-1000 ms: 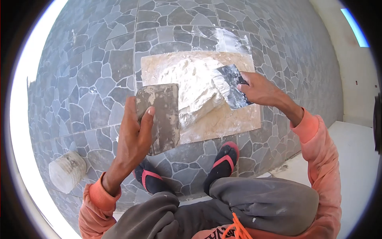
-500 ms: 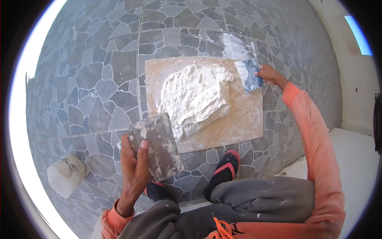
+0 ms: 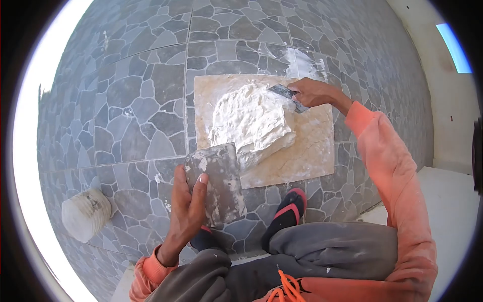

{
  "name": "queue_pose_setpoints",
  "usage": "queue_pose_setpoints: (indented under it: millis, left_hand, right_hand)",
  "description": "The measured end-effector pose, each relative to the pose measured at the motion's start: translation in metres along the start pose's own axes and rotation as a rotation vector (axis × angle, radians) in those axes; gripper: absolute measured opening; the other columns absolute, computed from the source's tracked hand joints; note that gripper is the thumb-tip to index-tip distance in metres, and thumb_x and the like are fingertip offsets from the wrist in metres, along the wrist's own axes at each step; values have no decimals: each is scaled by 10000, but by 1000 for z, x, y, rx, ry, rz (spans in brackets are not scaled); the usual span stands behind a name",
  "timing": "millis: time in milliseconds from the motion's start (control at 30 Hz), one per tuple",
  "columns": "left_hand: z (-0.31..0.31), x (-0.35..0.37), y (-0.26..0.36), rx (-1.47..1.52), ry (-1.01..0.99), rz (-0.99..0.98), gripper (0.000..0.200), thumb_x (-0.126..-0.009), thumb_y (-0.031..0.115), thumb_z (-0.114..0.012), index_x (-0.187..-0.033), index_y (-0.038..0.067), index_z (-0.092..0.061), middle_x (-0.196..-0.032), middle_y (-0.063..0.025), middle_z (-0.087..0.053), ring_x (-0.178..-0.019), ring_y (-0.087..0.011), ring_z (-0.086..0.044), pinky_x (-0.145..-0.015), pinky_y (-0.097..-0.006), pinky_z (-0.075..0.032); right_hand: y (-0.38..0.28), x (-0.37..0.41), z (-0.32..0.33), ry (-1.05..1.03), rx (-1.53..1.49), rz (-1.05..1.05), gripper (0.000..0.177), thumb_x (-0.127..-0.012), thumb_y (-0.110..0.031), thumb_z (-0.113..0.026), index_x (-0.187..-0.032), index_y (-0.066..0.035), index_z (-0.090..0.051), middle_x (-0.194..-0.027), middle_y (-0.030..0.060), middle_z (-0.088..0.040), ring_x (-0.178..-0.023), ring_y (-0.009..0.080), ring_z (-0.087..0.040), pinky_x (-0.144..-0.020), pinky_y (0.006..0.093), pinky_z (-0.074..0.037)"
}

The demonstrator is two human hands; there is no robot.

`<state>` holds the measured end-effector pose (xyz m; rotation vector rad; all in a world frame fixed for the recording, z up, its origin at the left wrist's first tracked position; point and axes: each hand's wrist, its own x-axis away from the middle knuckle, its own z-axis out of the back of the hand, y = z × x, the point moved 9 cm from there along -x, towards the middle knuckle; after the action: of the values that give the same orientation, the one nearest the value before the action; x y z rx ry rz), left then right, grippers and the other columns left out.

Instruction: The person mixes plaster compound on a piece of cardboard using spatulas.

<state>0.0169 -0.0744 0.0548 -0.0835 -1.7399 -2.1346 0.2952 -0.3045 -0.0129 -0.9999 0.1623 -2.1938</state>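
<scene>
A thick mound of white plaster paste (image 3: pixel 251 121) lies on a square tan board (image 3: pixel 309 158) on the floor. My right hand (image 3: pixel 314 93) grips a putty knife (image 3: pixel 284 92), its blade tilted against the upper right edge of the mound. In my left hand (image 3: pixel 191 204) is a flat grey plate smeared with dried plaster (image 3: pixel 216 183), the thumb lying on its upper face. This plate sits just below the lower left corner of the board and overlaps it in view. How the left fingers hold the plate underneath is hidden.
Grey stone-patterned tiles (image 3: pixel 141 110) cover the floor. A white smear (image 3: pixel 302 63) marks them beyond the board. At lower left stands a whitish round container (image 3: pixel 86 215). My sandalled foot (image 3: pixel 287 214) is close to the board's near edge. A pale wall (image 3: pixel 453 121) rises at right.
My right hand has moved left from the board's right edge, bringing the putty knife onto the mound and tilting its blade. The left hand and plate appear slightly further right in view.
</scene>
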Motion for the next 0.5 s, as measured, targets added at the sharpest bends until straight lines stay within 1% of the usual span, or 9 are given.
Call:
queue_pose_setpoints:
  millis: [67,167,267,333,400,433,467,500]
  left_hand:
    - [1,0,-2,-32,7,5,284,-982,183,-498,-1139,-47,-445,-942,-136,-534,-872,-191,-491,-800,-323,-415]
    - [1,0,3,-25,5,3,307,-981,195,-503,-1144,-57,-443,-950,-145,-536,-880,-198,-496,-810,-328,-417]
    - [1,0,3,1,25,-18,323,-981,199,-505,-1161,-61,-439,-965,-154,-537,-895,-204,-498,-828,-333,-416]
    - [1,0,3,9,35,-21,330,-982,199,-503,-1174,-62,-437,-986,-161,-540,-913,-206,-501,-843,-333,-414]
    - [2,0,2,-11,57,-36,329,-983,194,-501,-1182,-60,-435,-1003,-164,-543,-927,-206,-502,-854,-331,-412]
    - [2,0,-2,-35,73,-48,325,-983,188,-499,-1184,-59,-436,-1010,-163,-543,-932,-205,-502,-858,-329,-411]
    - [3,-1,-3,-60,90,-61,320,-983,182,-497,-1187,-57,-436,-1016,-163,-544,-937,-204,-502,-862,-328,-411]
    - [1,-3,-4,-34,59,-38,322,-983,179,-496,-1193,-57,-434,-1024,-162,-546,-944,-203,-503,-866,-328,-410]
  right_hand:
    - [-25,11,-11,38,222,41,247,-784,-13,-505,-1010,48,-585,-852,227,-631,-803,372,-614,-696,448,-463]
    - [-42,25,-31,66,240,74,246,-764,19,-482,-985,27,-588,-887,242,-633,-844,448,-588,-703,492,-456]
    - [-74,51,-22,91,280,115,247,-758,28,-495,-985,15,-592,-868,231,-633,-848,444,-592,-706,493,-458]
    - [-86,63,-1,114,227,106,223,-804,-4,-491,-1006,8,-585,-905,242,-635,-862,448,-589,-726,491,-458]
    - [-83,68,22,157,156,94,206,-830,-26,-487,-1010,6,-582,-927,247,-636,-870,445,-588,-733,485,-457]
    - [-74,67,36,201,129,15,163,-864,-72,-506,-983,17,-572,-910,240,-632,-823,417,-588,-727,454,-451]
    - [-58,61,46,244,78,-12,165,-862,-78,-517,-982,21,-571,-893,231,-628,-803,395,-583,-723,440,-448]
    - [-35,52,54,285,26,-39,168,-860,-84,-529,-981,25,-570,-876,221,-625,-782,374,-578,-719,427,-446]
